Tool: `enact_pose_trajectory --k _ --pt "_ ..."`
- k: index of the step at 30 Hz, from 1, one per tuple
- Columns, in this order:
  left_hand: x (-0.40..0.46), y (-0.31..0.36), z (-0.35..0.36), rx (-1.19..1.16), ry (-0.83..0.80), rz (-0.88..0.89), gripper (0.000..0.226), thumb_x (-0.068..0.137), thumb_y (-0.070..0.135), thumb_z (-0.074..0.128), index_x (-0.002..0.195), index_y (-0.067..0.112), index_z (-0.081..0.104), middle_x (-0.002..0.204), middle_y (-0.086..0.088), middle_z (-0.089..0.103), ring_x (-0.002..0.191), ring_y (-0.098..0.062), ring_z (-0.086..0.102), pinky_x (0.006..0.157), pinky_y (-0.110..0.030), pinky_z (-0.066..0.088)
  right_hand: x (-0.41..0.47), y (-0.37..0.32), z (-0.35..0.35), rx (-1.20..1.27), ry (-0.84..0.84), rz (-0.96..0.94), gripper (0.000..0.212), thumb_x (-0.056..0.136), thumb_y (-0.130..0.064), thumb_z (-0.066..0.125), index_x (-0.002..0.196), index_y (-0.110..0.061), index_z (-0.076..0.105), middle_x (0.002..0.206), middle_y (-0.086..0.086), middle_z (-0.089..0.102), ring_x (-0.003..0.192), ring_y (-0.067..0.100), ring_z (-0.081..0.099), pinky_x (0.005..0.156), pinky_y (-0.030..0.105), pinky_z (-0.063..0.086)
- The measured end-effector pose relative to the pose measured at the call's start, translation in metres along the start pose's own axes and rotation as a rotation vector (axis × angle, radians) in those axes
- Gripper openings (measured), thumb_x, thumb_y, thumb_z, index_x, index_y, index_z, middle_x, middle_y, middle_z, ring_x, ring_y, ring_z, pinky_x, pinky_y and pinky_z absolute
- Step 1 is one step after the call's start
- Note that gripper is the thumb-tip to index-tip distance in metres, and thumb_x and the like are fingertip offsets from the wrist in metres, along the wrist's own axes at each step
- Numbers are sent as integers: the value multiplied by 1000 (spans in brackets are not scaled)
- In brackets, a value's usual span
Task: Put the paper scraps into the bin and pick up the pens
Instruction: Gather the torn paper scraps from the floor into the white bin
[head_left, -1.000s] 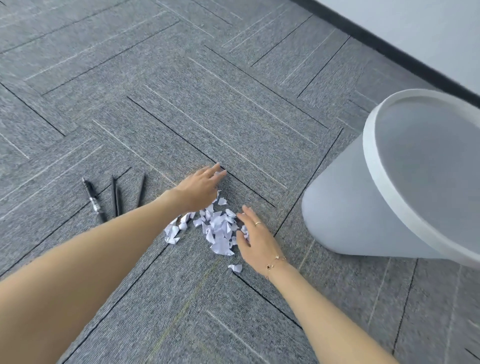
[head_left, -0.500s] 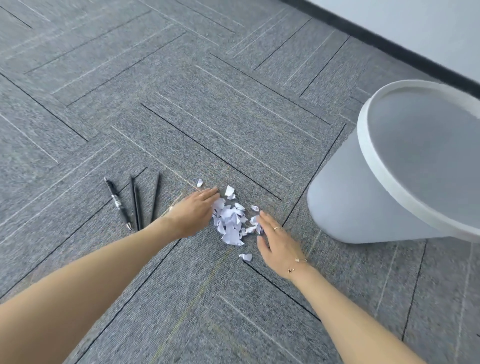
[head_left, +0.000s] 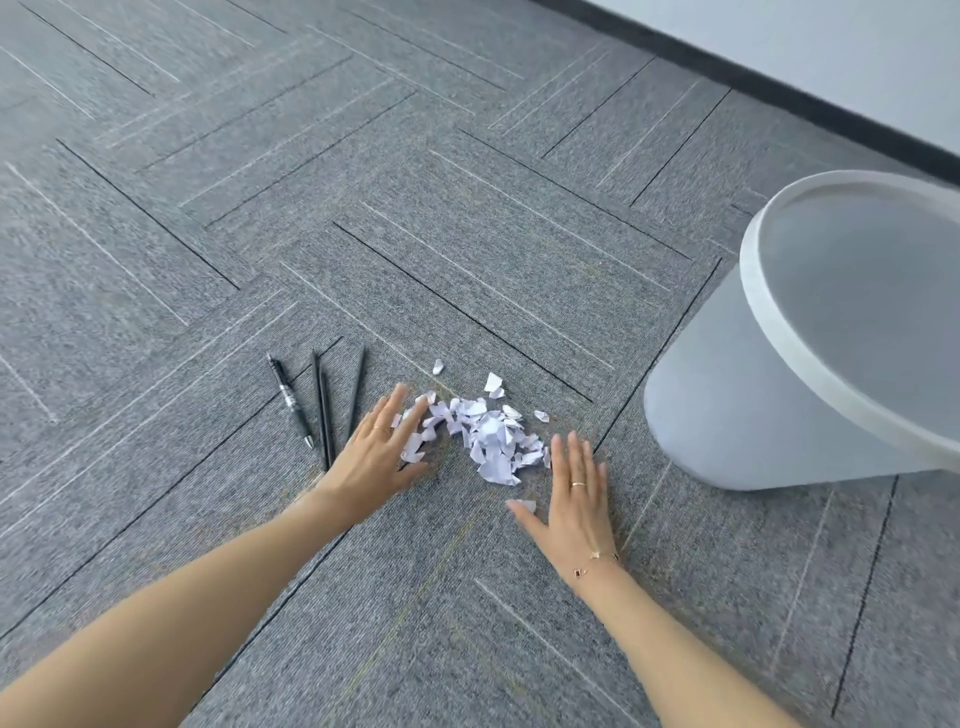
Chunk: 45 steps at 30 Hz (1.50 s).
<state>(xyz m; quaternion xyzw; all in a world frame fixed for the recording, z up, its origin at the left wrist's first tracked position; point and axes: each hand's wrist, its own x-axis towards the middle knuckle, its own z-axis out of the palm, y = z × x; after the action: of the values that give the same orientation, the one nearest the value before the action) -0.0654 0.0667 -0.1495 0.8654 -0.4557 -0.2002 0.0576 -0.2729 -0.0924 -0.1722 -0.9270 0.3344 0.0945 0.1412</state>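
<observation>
**Corralling scraps w/ both hands, pens waiting**

Left hand (head_left: 376, 457) and right hand (head_left: 574, 493) are lying flat and spread on the carpet (head_left: 467, 234), gripping nothing, one each side of the paper scraps (head_left: 485, 434). Probably flanking the pile so the palms can sweep it together for one scoop. Left fingers (head_left: 397, 410) are touching the pile's edge; right is sitting just beside it, thumb by a stray bit (head_left: 527, 505). A few more strays are lying beyond the pile, toward the far side. Bin (head_left: 717, 415) is standing near on the right, mouth tipped toward the camera, looking empty so far. Pens (head_left: 322, 405) are lying just left of the left hand, roughly parallel, long axes running away from the person; clicker pen's tip is pointing back toward them
</observation>
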Motion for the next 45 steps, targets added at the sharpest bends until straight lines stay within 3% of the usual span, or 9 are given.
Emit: enact_pose_trajectory --k 6,13,23,27,29,34,37,42,45 --pt "8 19 21 -83 80 -84 77 89 59 30 142 36 -19 151 2 -27 140 -19 -21 112 -43 -5 9 -5 7 108 41 88 94 78 -74 9 143 -12 -18 153 11 -18 143 23 -14 117 38 -6" --pt "27 31 42 -114 168 -134 66 94 51 24 145 32 -13 152 1 -24 140 -16 -23 115 -34 -12 25 -2 10 168 26 -74 78 89 -61 18 144 -17 -16 153 2 -19 143 16 -15 118 32 -4" --pt "72 9 19 23 91 130 58 95 50 11 146 27 -4 155 0 -10 143 -14 -12 119 -38 2 78 -23 -12 285 -40 -202 76 83 -40 35 146 -15 -1 154 1 -8 138 9 -14 118 31 -3" --pt "71 14 17 -56 135 213 52 97 43 16 146 27 9 156 2 11 144 -12 9 118 -39 18 79 -21 -19 444 56 -228 53 96 -28 33 145 -14 19 154 2 19 142 9 10 119 34 19" --pt "71 14 14 -97 169 199 53 96 41 24 146 27 12 155 3 16 142 -11 11 118 -37 14 84 -23 -26 472 156 -209 48 95 -21 36 141 -11 29 151 4 27 141 12 20 114 37 30" --pt "79 9 8 -13 115 168 59 94 51 15 147 29 3 155 4 -6 143 -11 -7 117 -34 -5 110 -36 -40 367 -33 -221 51 98 -27 30 146 -18 17 156 -1 12 144 13 7 119 32 11" --pt "77 8 10 41 30 202 60 92 55 7 146 31 -2 155 4 -11 142 -11 -14 117 -35 -6 111 -38 -37 310 -105 -256 46 99 -27 27 144 -18 25 156 -2 15 145 14 6 117 32 7" --pt "52 11 11 -78 6 209 62 92 56 14 147 28 5 155 7 -5 143 -7 -9 119 -38 1 85 -35 -29 427 -86 -244 41 99 -27 29 138 -18 37 152 -6 27 142 7 16 117 28 16" --pt "34 18 14 -79 15 187 75 86 68 24 146 32 -3 156 7 -5 143 -9 -9 116 -37 -4 67 -32 -26 419 26 -221 41 97 -28 34 135 -14 40 143 2 42 134 11 32 113 29 29"
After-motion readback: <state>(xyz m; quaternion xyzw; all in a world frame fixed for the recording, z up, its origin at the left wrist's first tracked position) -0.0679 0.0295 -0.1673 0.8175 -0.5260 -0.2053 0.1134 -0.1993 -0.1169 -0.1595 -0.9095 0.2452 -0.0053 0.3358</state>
